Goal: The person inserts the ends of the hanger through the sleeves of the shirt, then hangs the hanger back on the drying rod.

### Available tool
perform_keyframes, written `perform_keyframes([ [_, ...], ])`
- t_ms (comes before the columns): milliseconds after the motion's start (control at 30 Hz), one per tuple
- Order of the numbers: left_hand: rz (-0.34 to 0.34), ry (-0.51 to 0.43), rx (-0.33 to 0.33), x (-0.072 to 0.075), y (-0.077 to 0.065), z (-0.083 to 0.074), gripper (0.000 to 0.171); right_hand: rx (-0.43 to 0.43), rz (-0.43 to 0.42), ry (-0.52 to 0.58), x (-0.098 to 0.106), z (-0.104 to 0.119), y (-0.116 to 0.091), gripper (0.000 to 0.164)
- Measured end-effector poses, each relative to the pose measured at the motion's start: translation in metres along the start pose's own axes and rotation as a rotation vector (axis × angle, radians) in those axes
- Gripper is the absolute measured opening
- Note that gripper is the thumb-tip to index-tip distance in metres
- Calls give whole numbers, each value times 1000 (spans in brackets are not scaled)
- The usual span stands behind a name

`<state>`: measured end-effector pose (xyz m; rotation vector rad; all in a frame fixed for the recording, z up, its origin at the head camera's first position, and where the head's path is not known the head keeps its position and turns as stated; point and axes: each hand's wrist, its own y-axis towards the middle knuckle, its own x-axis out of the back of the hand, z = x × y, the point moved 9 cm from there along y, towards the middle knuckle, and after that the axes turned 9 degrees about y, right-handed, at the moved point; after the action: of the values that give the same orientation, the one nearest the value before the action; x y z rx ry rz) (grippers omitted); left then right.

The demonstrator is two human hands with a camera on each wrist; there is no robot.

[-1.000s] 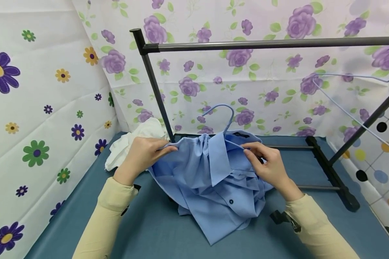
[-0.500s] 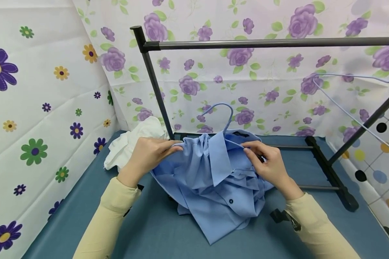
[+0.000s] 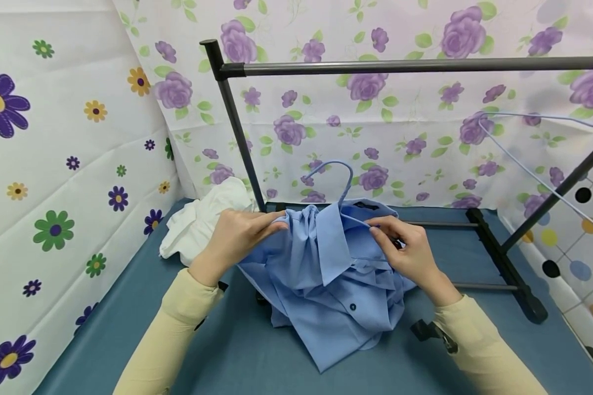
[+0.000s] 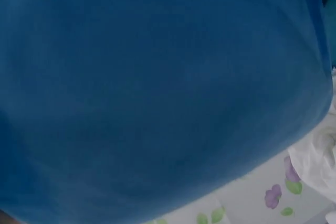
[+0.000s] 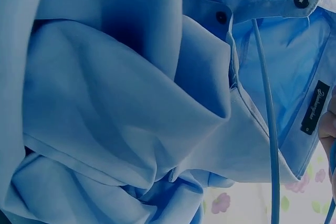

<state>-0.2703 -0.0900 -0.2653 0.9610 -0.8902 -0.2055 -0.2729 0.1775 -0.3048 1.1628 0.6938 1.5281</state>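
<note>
A light blue button-up shirt (image 3: 326, 285) lies bunched on the table, its collar (image 3: 333, 241) towards the back. From the collar rises the hook of a blue wire hanger (image 3: 345, 189). My left hand (image 3: 237, 236) pinches the gathered shirt fabric at the left shoulder; whether the hanger's arm lies inside is hidden. My right hand (image 3: 407, 247) pinches the hanger's other arm at the open neck. In the right wrist view, the hanger wire (image 5: 270, 129) crosses the neck beside a black label (image 5: 316, 107). Blue shirt cloth (image 4: 168, 93) fills most of the left wrist view.
Behind the shirt stands a dark metal rack with a top bar (image 3: 375, 67) and a black foot (image 3: 509, 269). Another wire hanger (image 3: 533, 175) hangs at its right end. White cloth (image 3: 197, 219) lies crumpled at the back left. Flowered sheets cover the walls.
My left hand has moved a little to the right along the shirt's shoulder, gathering the cloth towards the collar. The hanger's hook has shifted slightly left. My right hand has barely moved.
</note>
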Motion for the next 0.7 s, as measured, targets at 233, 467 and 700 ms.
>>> perform_keyframes([
  [233,-13,-76,70,2,8,-1,58,14,10,-4,-4,3,3,28],
  [467,-33,-114,126,6,18,-3,60,20,10,6,-9,6,9,31],
  [700,-44,-150,141,10,26,-8,57,28,8,12,-13,12,14,34],
])
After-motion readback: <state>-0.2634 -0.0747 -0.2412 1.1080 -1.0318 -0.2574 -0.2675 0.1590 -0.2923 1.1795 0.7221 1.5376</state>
